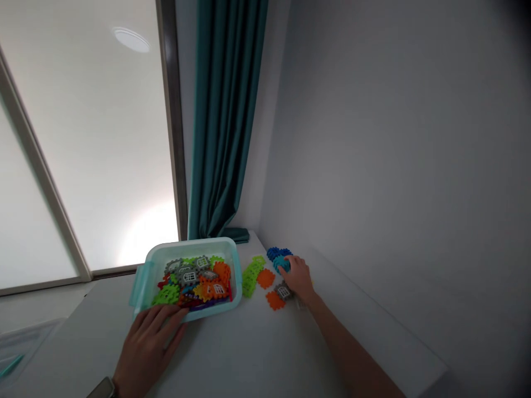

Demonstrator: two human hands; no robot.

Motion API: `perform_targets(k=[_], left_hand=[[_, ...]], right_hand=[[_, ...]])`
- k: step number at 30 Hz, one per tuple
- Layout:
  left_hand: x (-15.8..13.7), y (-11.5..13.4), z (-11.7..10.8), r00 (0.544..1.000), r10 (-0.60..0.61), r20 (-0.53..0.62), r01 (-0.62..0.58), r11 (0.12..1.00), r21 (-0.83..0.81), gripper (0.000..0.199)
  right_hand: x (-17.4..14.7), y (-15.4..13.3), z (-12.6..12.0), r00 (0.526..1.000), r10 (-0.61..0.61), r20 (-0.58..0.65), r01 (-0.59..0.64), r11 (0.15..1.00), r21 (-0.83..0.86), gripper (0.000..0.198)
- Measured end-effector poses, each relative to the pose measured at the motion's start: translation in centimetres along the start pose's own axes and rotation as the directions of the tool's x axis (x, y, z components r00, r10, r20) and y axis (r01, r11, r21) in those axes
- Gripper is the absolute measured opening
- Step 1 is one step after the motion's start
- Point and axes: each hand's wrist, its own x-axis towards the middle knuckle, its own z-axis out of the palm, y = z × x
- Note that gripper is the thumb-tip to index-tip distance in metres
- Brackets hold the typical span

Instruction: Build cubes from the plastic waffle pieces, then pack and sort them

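At the near left rim of a pale turquoise plastic bin (194, 241), my left hand (147, 342) has its fingers over the edge and its thumb outside, gripping it. Inside the bin lies a jumble of gear-edged building pieces (199, 279) in grey, orange, green, red and purple. My right hand (298, 276) reaches to the right side of the table, thumb and fingers closed on a light-blue gear-edged piece (279, 263). Dark-blue pieces (274, 252) lie just behind it. Near this hand are a grey window piece (283, 291) and orange pieces (265, 278). Green pieces (250, 279) lie in an overlapping row beside the bin.
The white table (240, 354) meets a grey wall (373, 166) along its right side. A teal curtain (226, 121) hangs behind it, beside frosted glass panels (91, 138). A clear plastic container (25, 348) with a teal object in it is at lower left.
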Motion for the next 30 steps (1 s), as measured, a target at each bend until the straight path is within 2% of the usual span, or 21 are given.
perform_targets(k=[7, 11, 15, 17, 20, 24, 27, 30], left_hand=[[-0.1, -0.2, 0.2, 1.0, 0.01, -0.003, -0.01, 1.0, 0.006, 0.024], [-0.1, -0.1, 0.0, 1.0, 0.002, 0.003, -0.002, 1.0, -0.011, 0.024], [0.0, 0.0, 0.0, 1.0, -0.024, 0.003, 0.024, 1.0, -0.021, 0.024], [-0.1, 0.1, 0.0, 0.999, -0.041, 0.013, 0.041, 0.999, -0.024, 0.024], [-0.2, 0.3, 0.0, 0.997, -0.071, 0.033, 0.072, 0.997, -0.032, 0.025], [-0.5, 0.5, 0.0, 0.992, -0.115, 0.055, 0.118, 0.992, -0.045, 0.024], [-0.7, 0.5, 0.1, 0.988, -0.132, 0.076, 0.136, 0.989, -0.055, 0.024], [-0.9, 0.4, 0.4, 0.986, -0.149, 0.079, 0.154, 0.987, -0.057, 0.024]], right_hand=[[0.9, -0.3, 1.3, 0.994, 0.071, 0.085, -0.071, 0.997, -0.006, 0.014], [0.1, -1.0, 0.3, 0.993, 0.077, 0.085, -0.084, 0.993, 0.086, 0.013], [-1.0, -2.7, -1.5, 0.995, 0.052, 0.087, -0.073, 0.963, 0.26, 0.015], [-1.7, -4.5, -2.6, 0.995, -0.001, 0.096, -0.034, 0.931, 0.363, 0.016], [-3.0, -8.7, -4.4, 0.987, -0.116, 0.115, 0.046, 0.873, 0.486, 0.018], [-4.9, -15.9, -6.0, 0.918, -0.366, 0.15, 0.21, 0.773, 0.599, 0.02], [-5.0, -20.4, -5.1, 0.847, -0.51, 0.153, 0.329, 0.727, 0.602, 0.023], [-3.4, -23.2, -2.8, 0.845, -0.52, 0.128, 0.395, 0.766, 0.507, 0.02]])
